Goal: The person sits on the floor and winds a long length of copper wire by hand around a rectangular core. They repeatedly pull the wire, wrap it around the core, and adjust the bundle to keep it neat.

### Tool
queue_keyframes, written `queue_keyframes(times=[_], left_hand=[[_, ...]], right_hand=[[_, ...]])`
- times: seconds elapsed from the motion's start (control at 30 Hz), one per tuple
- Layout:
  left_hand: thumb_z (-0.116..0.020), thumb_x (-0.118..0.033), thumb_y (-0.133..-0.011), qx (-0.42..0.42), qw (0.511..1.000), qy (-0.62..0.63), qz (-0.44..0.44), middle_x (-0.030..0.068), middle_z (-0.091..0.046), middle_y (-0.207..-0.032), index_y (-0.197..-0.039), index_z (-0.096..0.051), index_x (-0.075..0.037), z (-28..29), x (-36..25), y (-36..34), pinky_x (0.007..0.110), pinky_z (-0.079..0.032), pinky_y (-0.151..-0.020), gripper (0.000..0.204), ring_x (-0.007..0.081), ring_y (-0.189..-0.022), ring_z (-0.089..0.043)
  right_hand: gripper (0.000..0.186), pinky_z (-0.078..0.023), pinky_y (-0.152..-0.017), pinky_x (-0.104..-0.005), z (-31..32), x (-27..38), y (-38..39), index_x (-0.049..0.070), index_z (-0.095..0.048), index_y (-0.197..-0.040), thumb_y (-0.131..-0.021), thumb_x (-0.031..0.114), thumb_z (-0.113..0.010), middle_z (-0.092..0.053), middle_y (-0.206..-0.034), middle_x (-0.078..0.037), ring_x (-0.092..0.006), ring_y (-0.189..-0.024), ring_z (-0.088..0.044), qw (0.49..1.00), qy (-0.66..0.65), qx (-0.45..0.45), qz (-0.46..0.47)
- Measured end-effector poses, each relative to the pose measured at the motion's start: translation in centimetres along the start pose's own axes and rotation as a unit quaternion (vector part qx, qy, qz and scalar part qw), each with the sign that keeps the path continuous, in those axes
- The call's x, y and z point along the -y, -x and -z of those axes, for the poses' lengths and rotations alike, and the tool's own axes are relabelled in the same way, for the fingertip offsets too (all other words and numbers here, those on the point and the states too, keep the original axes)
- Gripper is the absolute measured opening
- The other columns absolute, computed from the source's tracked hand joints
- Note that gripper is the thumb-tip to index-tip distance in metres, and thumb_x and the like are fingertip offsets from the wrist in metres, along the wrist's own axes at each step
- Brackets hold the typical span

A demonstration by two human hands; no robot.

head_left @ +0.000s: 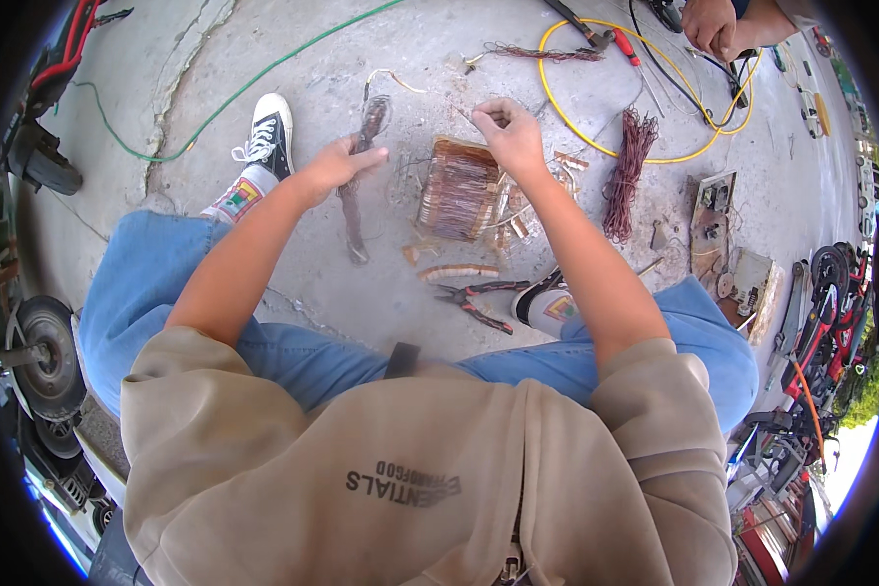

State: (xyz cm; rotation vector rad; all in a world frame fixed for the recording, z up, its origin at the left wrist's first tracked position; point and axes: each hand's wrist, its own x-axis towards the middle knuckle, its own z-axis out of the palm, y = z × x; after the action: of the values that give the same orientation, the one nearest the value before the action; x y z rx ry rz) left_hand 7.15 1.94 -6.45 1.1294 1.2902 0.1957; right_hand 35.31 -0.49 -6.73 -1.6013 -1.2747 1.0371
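Observation:
My left hand (340,168) is closed around a long, dark reddish-brown bundle of thin wire (352,223), blurred at its lower end. A lead with a pale end (400,83) sticks out above the bundle. My right hand (510,135) pinches a thin wire end (471,119) between thumb and fingertips. Just below that hand, on the concrete, lies a wire-wound coil (456,190) with brown, frayed layers. Red-handled pliers (479,301) rest near my right foot, beside a curved strip of insulation (459,272).
A wound hank of reddish wire (632,176) lies to the right, near rusty metal parts (713,220). Farther off are a yellow cable loop (547,93), a hammer (586,27) and a red-handled screwdriver (627,47). Another person's hands (718,29) show at top right. A green cord (264,73) crosses the floor.

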Motion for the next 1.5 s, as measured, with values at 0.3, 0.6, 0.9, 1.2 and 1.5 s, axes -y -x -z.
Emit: queue_keyframes(times=[0.3,0.6,0.9,1.2,1.5], left_hand=[[-0.066,-0.038,-0.090,0.080,0.993,-0.073,0.053,0.0065,-0.067,-0.092,-0.092,-0.065,-0.005,-3.0,-1.3,-1.2,0.029,-0.046,-0.075,0.033,0.0140,-0.083,-0.059],[-0.067,-0.041,-0.084,-0.056,0.956,-0.286,0.039,0.0189,-0.070,-0.086,-0.090,-0.073,-0.005,-7.3,4.2,-3.5,0.039,-0.049,-0.079,0.037,0.0302,-0.085,-0.067],[-0.054,-0.018,-0.086,0.102,0.882,-0.451,-0.097,0.0278,-0.064,-0.094,-0.104,-0.051,0.003,-6.4,3.3,-1.0,0.050,-0.048,-0.081,0.027,0.0445,-0.092,-0.061],[-0.058,-0.008,-0.083,0.168,0.835,-0.497,-0.165,0.0248,-0.065,-0.100,-0.114,-0.055,0.001,-6.8,1.2,-5.0,0.046,-0.049,-0.082,0.033,0.0414,-0.096,-0.061],[-0.072,-0.018,-0.080,0.185,0.922,-0.295,-0.171,0.0201,-0.066,-0.110,-0.118,-0.059,-0.001,-3.8,1.4,-4.9,0.039,-0.050,-0.088,0.043,0.0296,-0.101,-0.065]], right_hand=[[0.016,-0.051,-0.066,-0.0287,-0.9,-3.1,1.8,-0.001,-0.067,-0.088,-0.084,0.014,-0.067,-0.067,-0.076,-0.008,-0.0135,-0.069,-0.063,0.996,0.035,-0.065,-0.049],[0.019,-0.051,-0.062,-0.0293,-1.1,-2.0,2.9,-0.002,-0.067,-0.087,-0.086,0.017,-0.067,-0.066,-0.074,-0.010,-0.0151,-0.064,-0.061,0.988,0.138,-0.057,0.027],[0.020,-0.051,-0.071,-0.0313,1.7,-6.4,3.6,-0.004,-0.065,-0.093,-0.087,0.014,-0.061,-0.067,-0.084,-0.010,-0.0173,-0.074,-0.062,0.939,-0.162,-0.023,-0.302],[0.043,-0.052,-0.091,-0.0320,2.7,-7.6,6.0,-0.004,-0.052,-0.129,-0.087,0.003,-0.060,-0.060,-0.121,-0.014,-0.0214,-0.110,-0.060,0.870,-0.253,0.231,-0.355],[0.035,-0.051,-0.083,-0.0305,1.4,-5.6,6.5,-0.002,-0.062,-0.121,-0.087,0.006,-0.063,-0.068,-0.108,-0.012,-0.0174,-0.094,-0.063,0.925,-0.078,0.218,-0.301]])
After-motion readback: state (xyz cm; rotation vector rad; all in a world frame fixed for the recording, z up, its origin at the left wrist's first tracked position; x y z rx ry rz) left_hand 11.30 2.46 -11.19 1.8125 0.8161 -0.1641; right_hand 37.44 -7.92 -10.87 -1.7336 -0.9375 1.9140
